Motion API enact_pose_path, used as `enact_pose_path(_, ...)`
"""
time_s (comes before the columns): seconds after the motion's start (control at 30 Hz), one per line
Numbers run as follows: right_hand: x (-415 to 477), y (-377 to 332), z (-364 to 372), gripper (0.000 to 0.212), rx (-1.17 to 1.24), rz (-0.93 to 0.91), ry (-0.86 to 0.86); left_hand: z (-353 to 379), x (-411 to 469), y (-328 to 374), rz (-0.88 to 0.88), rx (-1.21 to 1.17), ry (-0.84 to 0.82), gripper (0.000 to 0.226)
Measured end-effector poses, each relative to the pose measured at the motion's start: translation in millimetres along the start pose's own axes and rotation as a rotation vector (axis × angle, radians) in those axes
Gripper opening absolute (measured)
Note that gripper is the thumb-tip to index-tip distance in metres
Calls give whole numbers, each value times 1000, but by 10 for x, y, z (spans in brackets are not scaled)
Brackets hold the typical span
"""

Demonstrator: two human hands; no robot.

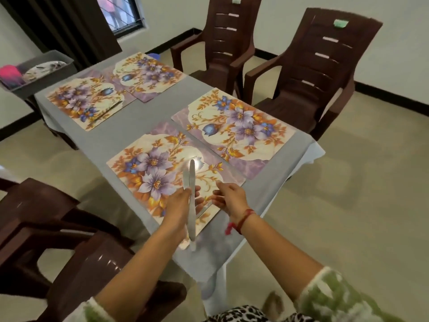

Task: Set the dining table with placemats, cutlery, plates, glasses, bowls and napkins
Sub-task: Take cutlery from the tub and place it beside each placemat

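Four floral placemats lie on the grey-clothed table. My left hand grips two silver knives, blades pointing away from me, over the near left placemat. A third knife lies on that mat's near right corner. My right hand hovers beside it with loosely bent fingers holding nothing; whether the fingertips touch it I cannot tell. Another knife rests on the far left placemat. The near right placemat and the far right placemat carry nothing.
A grey bin with pink items and patterned plates stands at the table's far left end. Two brown plastic chairs stand along the right side, another at my near left. Beige floor surrounds the table.
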State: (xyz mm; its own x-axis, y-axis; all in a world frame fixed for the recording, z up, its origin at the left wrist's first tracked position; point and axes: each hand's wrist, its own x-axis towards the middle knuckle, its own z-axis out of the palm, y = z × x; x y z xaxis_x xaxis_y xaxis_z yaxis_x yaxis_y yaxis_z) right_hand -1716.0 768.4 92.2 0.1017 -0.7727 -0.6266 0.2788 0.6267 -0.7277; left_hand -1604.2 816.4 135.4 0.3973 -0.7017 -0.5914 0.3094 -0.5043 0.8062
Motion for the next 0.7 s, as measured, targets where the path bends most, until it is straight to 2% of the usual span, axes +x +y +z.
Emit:
enact_pose_path(0.07,-112,-213,-182,22,-86,6,-204,382,6,10,70,-67,-4,25)
enact_pose_path(0.13,-133,-402,-410,20,-174,-62,-288,772,12,5,146,-58,-3,25)
enact_pose_path(0.23,14,-774,-967,17,-343,-273,-179,1514,8,-23,163,-95,-38,23)
enact_pose_path(0.43,297,-1654,-2128,23,-503,-403,-126,2983,-124,-22,165,-178,-32,18)
enact_pose_path(0.5,372,-1906,-2391,27,-507,-407,-131,3342,-132,36,186,-160,-21,18)
enact_pose_path(0.6,569,-2211,-2655,21,-525,-376,-130,3687,-127,153,194,-185,1,18)
enact_pose_path(0.7,838,-2496,-2859,33,-616,-310,-220,3920,19,280,204,-231,47,17)
